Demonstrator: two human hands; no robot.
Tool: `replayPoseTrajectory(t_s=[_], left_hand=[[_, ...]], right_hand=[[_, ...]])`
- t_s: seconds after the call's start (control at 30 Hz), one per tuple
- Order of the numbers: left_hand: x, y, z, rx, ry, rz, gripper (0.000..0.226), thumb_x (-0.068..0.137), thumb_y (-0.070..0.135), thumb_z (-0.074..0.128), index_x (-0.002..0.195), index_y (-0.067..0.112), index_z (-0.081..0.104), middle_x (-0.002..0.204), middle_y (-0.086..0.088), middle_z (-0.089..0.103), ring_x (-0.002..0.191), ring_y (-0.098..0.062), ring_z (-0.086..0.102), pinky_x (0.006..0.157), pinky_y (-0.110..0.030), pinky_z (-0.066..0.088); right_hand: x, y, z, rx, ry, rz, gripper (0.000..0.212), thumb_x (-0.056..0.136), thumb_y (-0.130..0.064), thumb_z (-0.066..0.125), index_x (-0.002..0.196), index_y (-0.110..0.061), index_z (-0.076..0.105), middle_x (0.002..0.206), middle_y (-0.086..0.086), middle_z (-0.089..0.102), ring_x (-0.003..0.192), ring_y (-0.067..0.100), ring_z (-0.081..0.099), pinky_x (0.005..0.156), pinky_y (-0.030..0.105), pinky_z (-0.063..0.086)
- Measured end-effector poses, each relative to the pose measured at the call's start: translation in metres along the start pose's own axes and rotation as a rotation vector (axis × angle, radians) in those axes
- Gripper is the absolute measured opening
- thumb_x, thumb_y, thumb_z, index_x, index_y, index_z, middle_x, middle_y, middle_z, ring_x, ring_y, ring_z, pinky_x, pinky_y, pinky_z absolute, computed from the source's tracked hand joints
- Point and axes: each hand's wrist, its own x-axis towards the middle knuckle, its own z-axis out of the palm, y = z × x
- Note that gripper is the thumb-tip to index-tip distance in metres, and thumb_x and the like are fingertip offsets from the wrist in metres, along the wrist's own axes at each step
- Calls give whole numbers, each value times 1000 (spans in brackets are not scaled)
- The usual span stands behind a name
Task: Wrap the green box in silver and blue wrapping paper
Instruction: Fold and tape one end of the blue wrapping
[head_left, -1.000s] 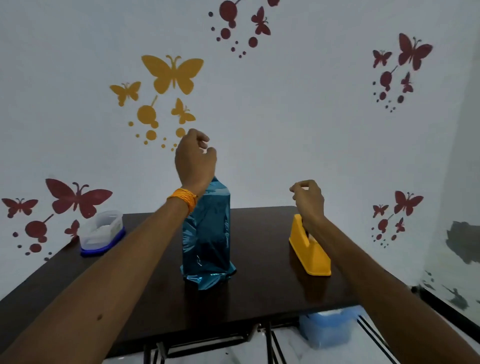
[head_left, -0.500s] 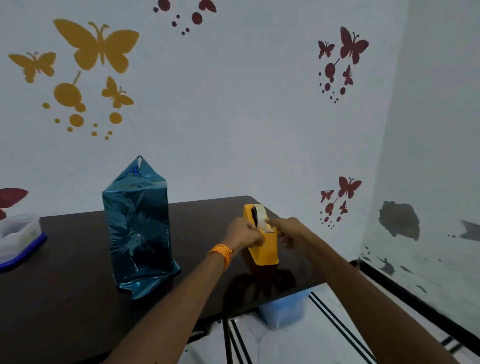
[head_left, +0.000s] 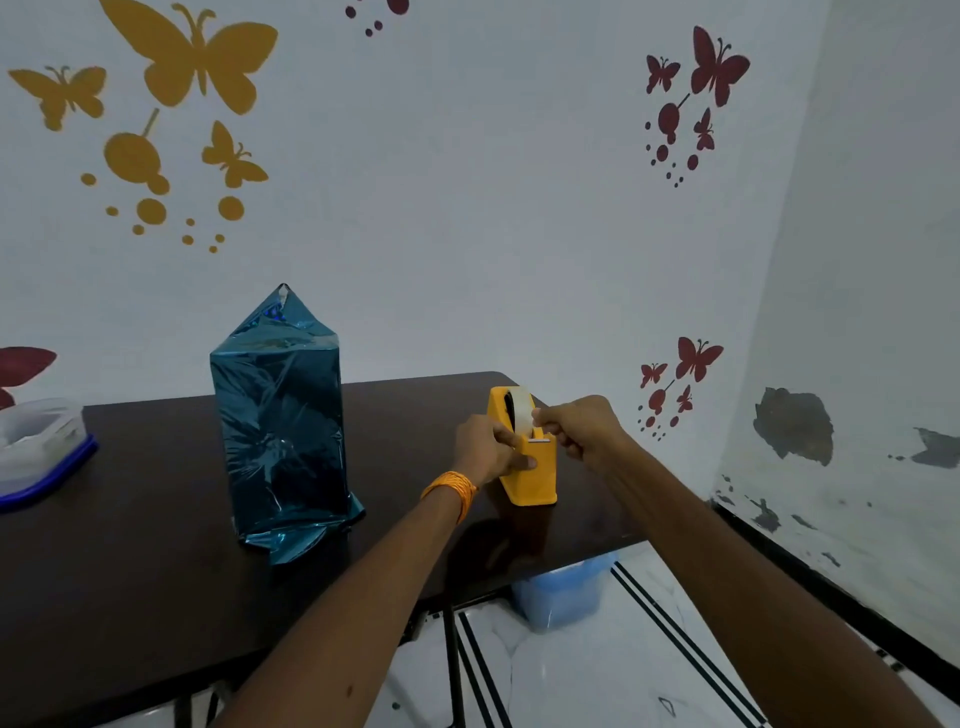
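- Steadying yellow tape dispenser (head_left: 535, 475) with left grip (head_left: 491, 449), curled round its side.
- Pinching tape end (head_left: 531, 417) with right grip (head_left: 579, 428), atop dispenser.
- Noting wrapped box (head_left: 283, 431) upright on surface (head_left: 156, 519), well left of dispenser, nearer left grip.

The dark brown table (head_left: 130, 571) bears the blue-wrapped box (head_left: 280, 431), upright and well left of the left hand (head_left: 488, 449), and a clear container (head_left: 36, 447) with a blue base farther left still. The yellow tape dispenser (head_left: 535, 478) stands near the right corner, gripped by the left hand, its tape (head_left: 523, 415) pinched by the right hand (head_left: 582, 428)
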Motion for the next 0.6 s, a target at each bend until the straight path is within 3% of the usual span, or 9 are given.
replayPoseTrajectory(t_s=[0.17, 0.3, 0.47, 0.6], left_hand=[[-5, -3, 3, -29, 53, 8, 40, 58, 18, 95, 90, 6, 73, 91, -12, 73, 82, -27, 72, 74, -45, 61], [-4, -5, 4, 32, 69, 41, 42, 60, 25, 94, 95, 9, 76, 97, -7, 73, 90, -22, 69, 82, -40, 59], [4, -10, 8, 75, 63, 46, 46, 60, 27, 94, 100, 12, 76, 103, -4, 73, 95, -18, 67, 86, -36, 57], [5, -8, 5, 88, 11, 44, 49, 61, 22, 94, 105, 9, 74, 104, -6, 73, 97, -21, 68, 89, -38, 56]], right_hand=[[-26, 32, 2, 132, 9, 87, 22, 84, -14, 76, 70, -4, 62, 61, 9, 50, 49, 15, 43, 44, 24, 37], [-34, 42, 8, 237, 34, 91, 20, 83, -9, 74, 69, -4, 61, 60, 9, 50, 48, 15, 43, 44, 26, 36], [-40, 49, 12, -24, 106, -148, 33, 85, -17, 73, 56, -7, 63, 51, 2, 46, 47, 14, 42, 52, 26, 37], [-40, 45, 13, -223, 192, -292, 41, 86, -14, 68, 49, -14, 51, 48, 0, 43, 45, 10, 39, 50, 22, 33]])
